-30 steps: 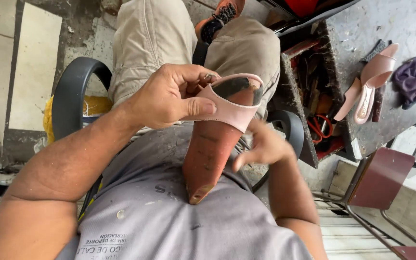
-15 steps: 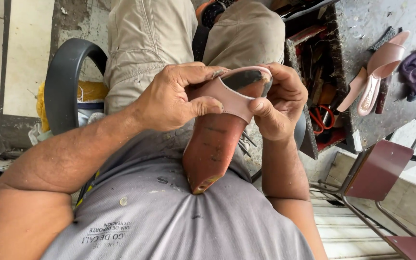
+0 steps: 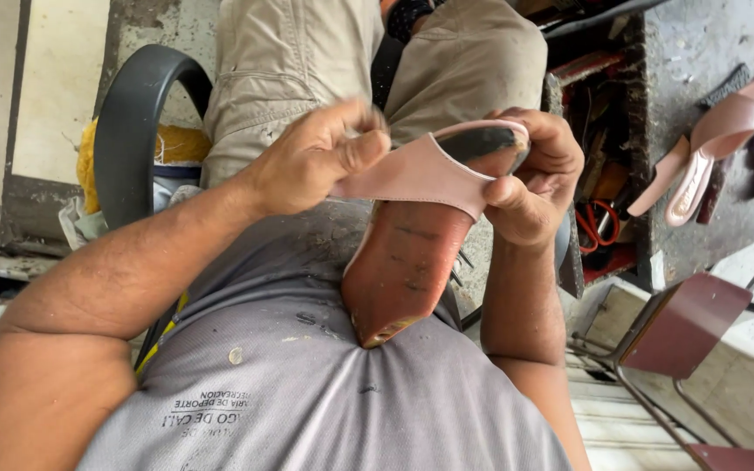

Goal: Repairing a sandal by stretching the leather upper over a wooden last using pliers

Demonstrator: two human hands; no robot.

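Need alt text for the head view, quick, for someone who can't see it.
Both hands hold a pink open-toe sandal with a worn reddish sole against a grey shirt: the left hand pinches its strap, the right hand grips the toe. A matching pink sandal lies on the concrete bench at right.

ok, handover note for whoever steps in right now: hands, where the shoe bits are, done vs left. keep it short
Left hand: pinching the pink strap of the pink sandal, pulling it sideways.
Right hand: gripping the sandal's toe end from the other side, thumb on the strap edge.
The sandal is held sole up, its heel end braced against the grey shirt.
The matching second sandal lies untouched on the concrete surface, beside a box of tools.
Done: the strap appears seated at the toe, though I can't confirm any bond.
Left: probably pressing the strap down fully, then the second sandal.
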